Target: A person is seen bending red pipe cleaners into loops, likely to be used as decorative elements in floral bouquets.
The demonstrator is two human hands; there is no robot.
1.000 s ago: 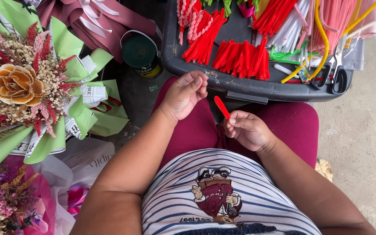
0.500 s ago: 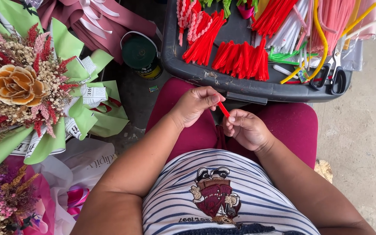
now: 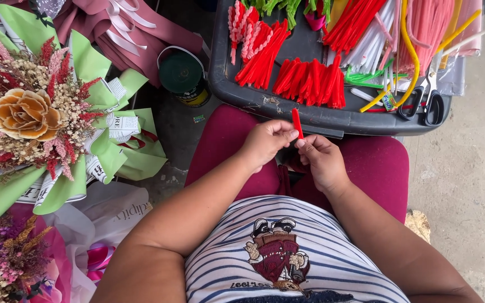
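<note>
Tray [image 3: 265, 104] of red pipe cleaners [image 3: 310, 84]

The floor [image 3: 472, 185] is rough grey concrete, bare at the right and darker, a little dirty, in the gap at the middle. Soft even daylight falls on everything, with no hard shadows. At the far right a dark grey plastic tray [image 3: 265, 101] holds many coloured sticks. At the left lies a bouquet [image 3: 29, 118] of dried flowers in green wrapping paper with an orange rose in its centre. Far behind it are folded dusty-pink papers with white ribbons [image 3: 108, 28]. Between bouquet and tray stands 1 round green tin [image 3: 182, 76] on the floor. At the near left is a second bouquet [image 3: 7, 264] in pink paper.
</note>
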